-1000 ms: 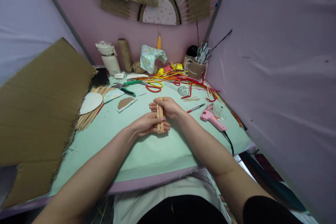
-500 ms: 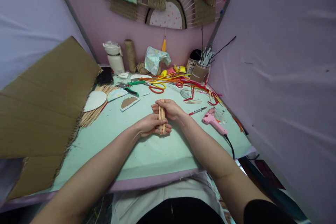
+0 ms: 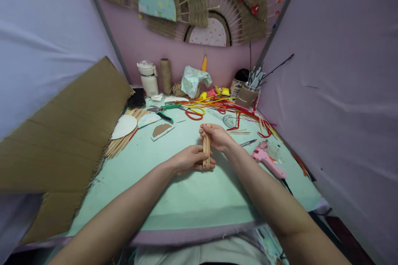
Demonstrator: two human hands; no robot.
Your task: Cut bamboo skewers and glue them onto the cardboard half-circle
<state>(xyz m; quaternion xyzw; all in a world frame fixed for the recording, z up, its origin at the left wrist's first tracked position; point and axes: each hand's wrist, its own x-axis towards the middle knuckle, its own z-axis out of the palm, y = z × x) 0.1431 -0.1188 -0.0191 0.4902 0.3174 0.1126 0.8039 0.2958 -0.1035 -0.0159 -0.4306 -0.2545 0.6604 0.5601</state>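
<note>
Holding a slim bundle of wooden-looking sticks (image 3: 207,144) over the table (image 3: 174,203), just off the view's centre towards six o'clock, are a person's two hands. The left hand (image 3: 192,160) has its fingers grasping the near end; those of the right hand (image 3: 214,136) grasp the far end. An uneven pinch could let sticks slip or fan apart; any binding is too small to tell. Its long axis runs from six to twelve o'clock, far end pointing away.
</note>
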